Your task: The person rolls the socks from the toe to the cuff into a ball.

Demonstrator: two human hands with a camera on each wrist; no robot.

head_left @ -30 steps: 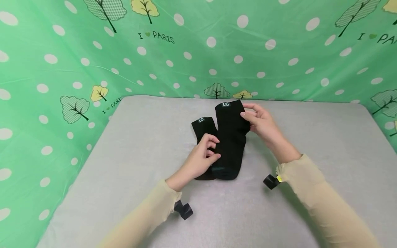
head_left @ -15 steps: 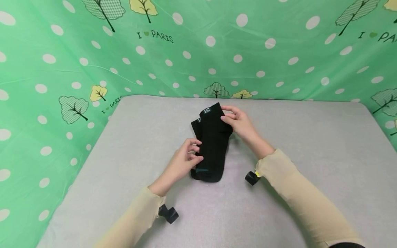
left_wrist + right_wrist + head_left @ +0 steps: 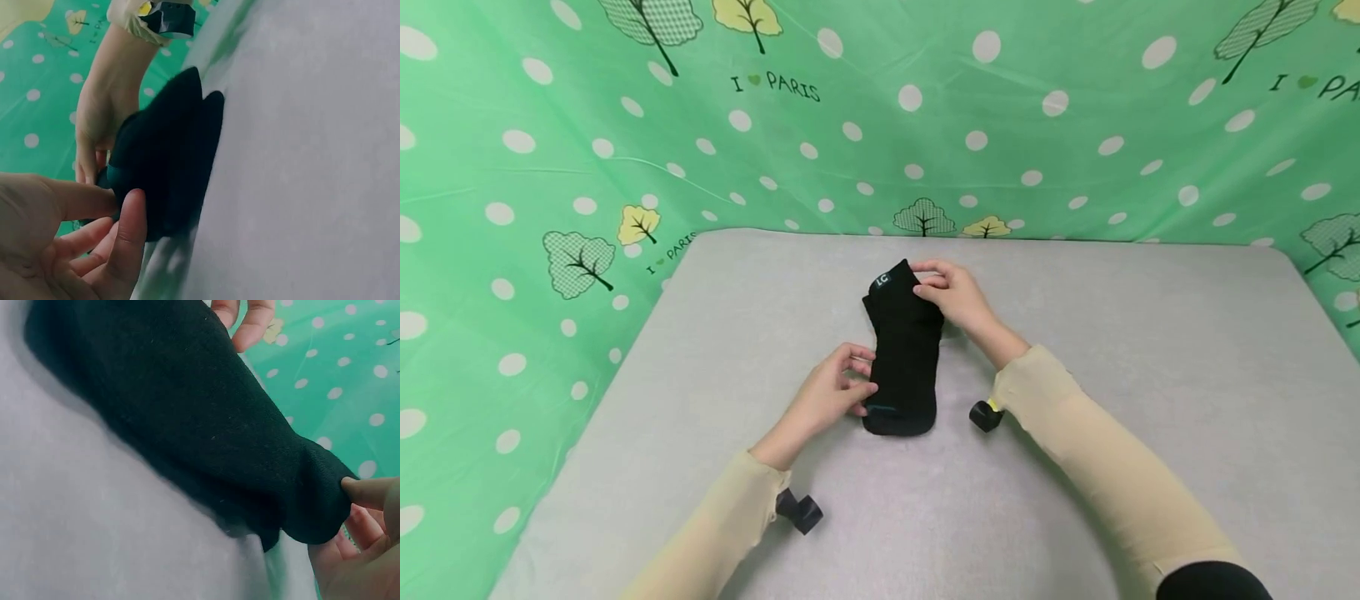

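A black ankle sock [image 3: 906,358] with a pale LC label on its cuff lies over a second black sock [image 3: 870,310], which shows only as a sliver at the left of the cuff. My right hand [image 3: 958,296] pinches the upper sock's cuff at its right corner, thumb on top. Down at the left edge near the toe, my left hand [image 3: 826,390] holds the same sock between thumb and fingers. In the left wrist view the toe of the upper sock [image 3: 165,109] stands slightly apart from the lower sock's toe [image 3: 212,128].
The socks are on a grey cloth-covered table [image 3: 1075,333]. Behind and to the left hangs a green curtain [image 3: 850,100] with white dots and printed trees. A black wrist device [image 3: 801,510] sits below the left sleeve, and a similar device [image 3: 985,415] is at the right sleeve.
Both hands have carried the upper sock leftward over the other one. The lower sock, largely visible a second ago with its own label, is now almost wholly covered.
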